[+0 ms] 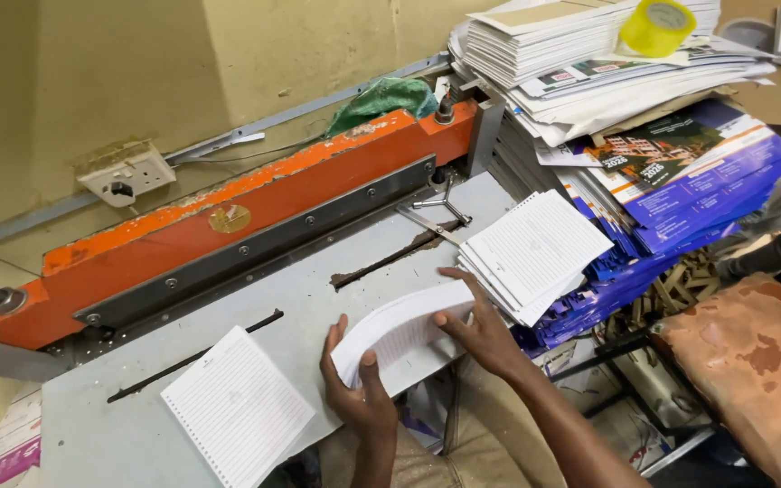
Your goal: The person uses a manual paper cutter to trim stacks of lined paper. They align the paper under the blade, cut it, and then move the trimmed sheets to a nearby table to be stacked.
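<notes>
A sheaf [404,327] of lined sheets is held between both hands at the near edge of the grey bed [318,298], bowed upward in the middle. Its long axis runs from lower left to upper right, roughly parallel to the orange bar [228,212] of the machine behind it. The left hand [359,389] is closed on the lower-left end, thumb on top and fingers curled beneath. The right hand [481,330] is laid over the upper-right end, fingers spread on the top sheet and thumb tucked at the edge, so the sheaf is pinched from both ends.

The bar lies beyond the sheaf, away from the body. A stack [535,253] of like sheets rests just beside the right hand, nearly touching it. A single pad [237,407] lies flat on the bed left of the left hand, apart from it.
</notes>
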